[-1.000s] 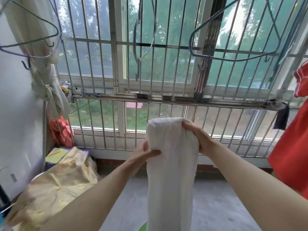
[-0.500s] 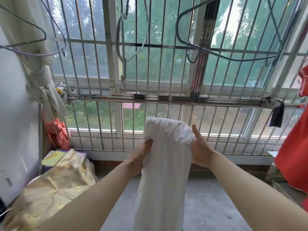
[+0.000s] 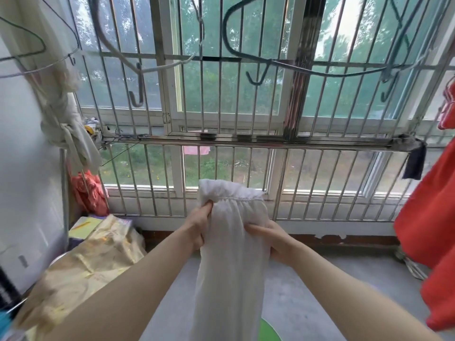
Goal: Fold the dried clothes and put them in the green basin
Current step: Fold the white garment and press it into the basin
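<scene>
I hold a white garment [image 3: 231, 254] up in front of me with both hands, in the air above the concrete floor [image 3: 307, 291]. Its gathered, elastic-looking band is at the top and the rest hangs straight down as a narrow length of thin cloth.

My left hand [image 3: 199, 227] grips the garment's left side just under the band, with the fingers curled into the cloth and the thumb pointing up. My right hand [image 3: 273, 239] grips the right side a little lower. One digit lies across the front of the cloth, and the others are hidden behind it.

The green basin [image 3: 269, 332] stands on the floor below the hanging garment. I can only see a small curved part of it at the bottom of my view, just right of the cloth. I cannot tell what is in it.

Ahead, along the far edge of the floor, is a window with metal bars [image 3: 248, 168]. Several bare wire hangers [image 3: 283, 67] hang in front of it, up high.

A red garment [image 3: 428, 217] hangs at the right edge of my view, over the right side of the floor. A small dark cloth [image 3: 414, 163] hangs from the right end of the horizontal rail.

In the far left corner of the floor a pale knotted cloth [image 3: 69, 129] hangs beside the wall, with a pinkish-red bag [image 3: 89, 193] below it. A crumpled yellowish sheet [image 3: 93, 262] covers a heap at the left edge of the floor.
</scene>
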### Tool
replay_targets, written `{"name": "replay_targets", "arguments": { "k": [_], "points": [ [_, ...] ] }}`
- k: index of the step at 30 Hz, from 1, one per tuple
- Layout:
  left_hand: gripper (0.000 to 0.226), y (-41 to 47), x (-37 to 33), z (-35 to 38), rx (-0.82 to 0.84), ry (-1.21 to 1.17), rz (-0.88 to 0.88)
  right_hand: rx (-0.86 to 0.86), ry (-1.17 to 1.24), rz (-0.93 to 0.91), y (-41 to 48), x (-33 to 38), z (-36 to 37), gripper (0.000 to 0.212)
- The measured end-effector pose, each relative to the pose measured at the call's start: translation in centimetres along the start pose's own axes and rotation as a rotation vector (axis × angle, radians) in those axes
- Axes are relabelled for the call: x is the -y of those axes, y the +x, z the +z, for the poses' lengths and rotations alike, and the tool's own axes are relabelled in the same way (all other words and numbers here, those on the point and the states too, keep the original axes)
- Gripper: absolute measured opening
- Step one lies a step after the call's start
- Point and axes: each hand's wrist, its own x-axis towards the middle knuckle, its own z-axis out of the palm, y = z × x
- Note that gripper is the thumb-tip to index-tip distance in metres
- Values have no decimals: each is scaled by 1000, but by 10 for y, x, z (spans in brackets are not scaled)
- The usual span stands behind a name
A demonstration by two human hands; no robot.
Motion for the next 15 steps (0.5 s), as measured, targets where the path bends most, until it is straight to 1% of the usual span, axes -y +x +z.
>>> {"name": "replay_targets", "arguments": {
  "k": [2,3,4,5,8,9,10,11,13,14,15],
  "points": [
    [36,0,0,-6,14,-34,-61,-46,-7,4,2,0,0,33],
    [38,-1,0,-8,37,-56,-100,-75,-8,-4,5,-1,0,31],
    [42,-3,0,-10,72,-75,-132,-113,-16,-9,9,-1,0,34],
    [45,-4,0,-12,111,-78,-144,-153,-30,-9,14,-3,0,42],
    [40,-10,5,-16,209,-40,-99,-248,-47,7,27,-10,-1,83],
    [50,-11,8,-18,239,0,-59,-283,-26,11,33,-15,-4,94],
    [69,-12,12,-19,260,61,-12,-320,-3,21,36,-19,-6,102],
    [88,-11,16,-22,264,118,31,-358,7,21,38,-20,-7,103],
    [113,-9,26,-25,261,159,88,-437,-26,20,38,-21,-10,93],
    [124,-9,31,-25,264,144,118,-477,-54,39,37,-19,-10,94],
    [135,-11,34,-25,268,139,155,-501,-78,68,35,-15,-10,100]
  ]
}}
